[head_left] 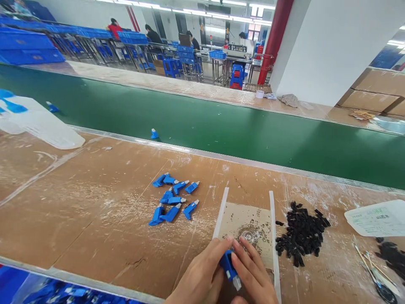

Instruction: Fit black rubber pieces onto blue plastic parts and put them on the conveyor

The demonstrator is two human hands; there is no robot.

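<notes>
Low in the middle of the head view, my left hand [202, 272] and my right hand [253, 272] are closed around one blue gun-shaped plastic part [226, 266]. Its pale, translucent tip points down toward me; the fingers cover much of its body. Just beyond my fingertips lies a cardboard sheet [234, 217], held by white tape strips, with many tiny metallic bits and a small clear round dish [249, 236]. Left of it, several similar blue parts [173, 200] with pale tips rest on the brown table. A heap of small black pieces [302, 232] is to the right.
A green conveyor belt [202, 122] crosses behind the table, carrying a blue part [154, 134]. Cut white plastic containers lie left [47, 122] and right [378, 217]. Cotton swabs [368, 264] are at lower right. A bin of blue parts [63, 293] sits below the near edge. People sit farther back.
</notes>
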